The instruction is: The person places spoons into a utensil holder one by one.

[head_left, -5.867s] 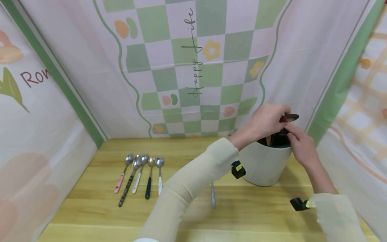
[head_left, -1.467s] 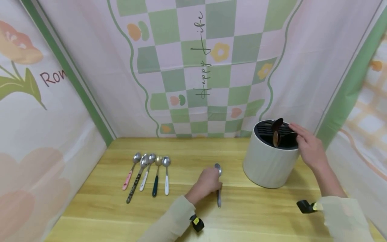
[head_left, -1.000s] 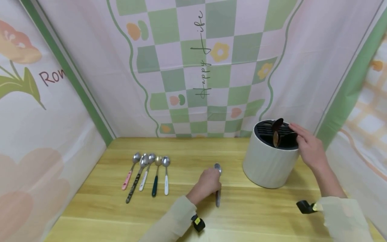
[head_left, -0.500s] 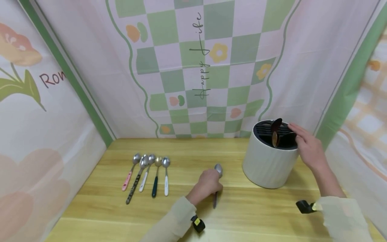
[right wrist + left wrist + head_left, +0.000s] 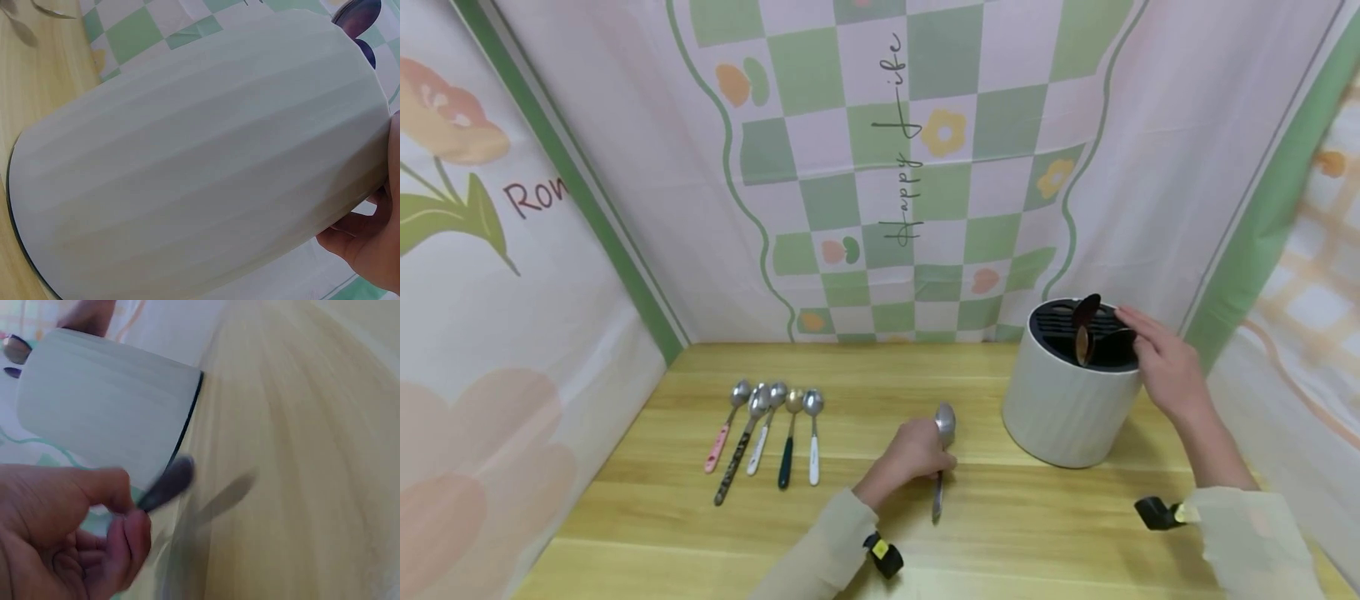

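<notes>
My left hand [image 5: 913, 454] pinches a metal spoon [image 5: 945, 423] around its middle, low over the table. The bowl points toward the back and the handle end toward the front. Between thumb and fingers in the left wrist view, the handle tip of the spoon [image 5: 172, 482] sticks out above its shadow. My right hand [image 5: 1172, 371] holds the rim of a pale round utensil holder [image 5: 1063, 417] at its right side. Two dark, brownish spoons [image 5: 1083, 342] stand in its black slotted top [image 5: 1060, 323]. In the right wrist view, curled fingers [image 5: 350, 234] lie against the holder's outer wall.
To the left, several spoons [image 5: 786, 450] lie side by side on the wooden table [image 5: 700, 550], bowls toward the back; their handles are pink, dark patterned, white and dark green. A printed cloth [image 5: 880, 192] hangs behind the table, with more cloth at both sides.
Earlier the left hand worked at the holder's top beside the right. It then came down to the spoon on the table, and the spoon has since shifted and turned slightly in its fingers.
</notes>
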Available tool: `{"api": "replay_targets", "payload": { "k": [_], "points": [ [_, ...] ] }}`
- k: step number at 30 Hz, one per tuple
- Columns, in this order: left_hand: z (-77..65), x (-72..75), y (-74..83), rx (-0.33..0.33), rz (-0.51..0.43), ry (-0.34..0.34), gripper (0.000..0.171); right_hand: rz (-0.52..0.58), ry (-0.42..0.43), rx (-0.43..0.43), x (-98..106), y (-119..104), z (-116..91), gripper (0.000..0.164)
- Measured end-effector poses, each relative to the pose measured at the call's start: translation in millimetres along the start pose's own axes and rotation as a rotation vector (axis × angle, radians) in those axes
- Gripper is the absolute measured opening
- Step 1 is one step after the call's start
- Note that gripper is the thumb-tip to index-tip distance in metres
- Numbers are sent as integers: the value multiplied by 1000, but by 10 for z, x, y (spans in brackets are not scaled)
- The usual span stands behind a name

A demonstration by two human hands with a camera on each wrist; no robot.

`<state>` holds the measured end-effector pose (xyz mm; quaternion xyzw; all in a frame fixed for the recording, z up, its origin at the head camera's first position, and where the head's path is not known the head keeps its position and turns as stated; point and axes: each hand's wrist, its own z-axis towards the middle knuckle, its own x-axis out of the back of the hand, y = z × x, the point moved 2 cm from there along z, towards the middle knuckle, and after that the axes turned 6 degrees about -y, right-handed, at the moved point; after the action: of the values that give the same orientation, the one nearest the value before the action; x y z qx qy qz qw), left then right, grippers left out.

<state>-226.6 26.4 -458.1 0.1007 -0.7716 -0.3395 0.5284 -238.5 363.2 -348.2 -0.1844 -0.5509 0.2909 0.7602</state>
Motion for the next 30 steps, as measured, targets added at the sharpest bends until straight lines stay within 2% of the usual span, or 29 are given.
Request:
{"api": "replay_targets", "payload": {
  "k": [4, 7, 9, 13, 18, 25, 30],
  "points": [
    [-12, 29, -4, -120, -197, -38, 33, 2, -2, 6, -1, -15, 0, 50],
    [-32, 64, 33, -199, -300, -65, 26, 2, -1, 9, 2, -18, -1, 50],
    [-45, 79, 65, -223, -344, -77, 20, 5, -3, 4, 4, -16, -3, 50],
    [-77, 90, 116, -223, -397, -85, 10, 3, -11, -6, -1, -14, -14, 50],
    [-103, 102, 143, -250, -392, -82, 10, -3, -8, -10, -11, -18, -28, 50],
    [-107, 148, 207, -288, -312, -47, 13, 4, -10, -9, -8, -19, -19, 50],
    [-111, 199, 263, -312, -315, -38, 14, -2, -4, -4, 4, -9, -4, 50]
  ]
}}
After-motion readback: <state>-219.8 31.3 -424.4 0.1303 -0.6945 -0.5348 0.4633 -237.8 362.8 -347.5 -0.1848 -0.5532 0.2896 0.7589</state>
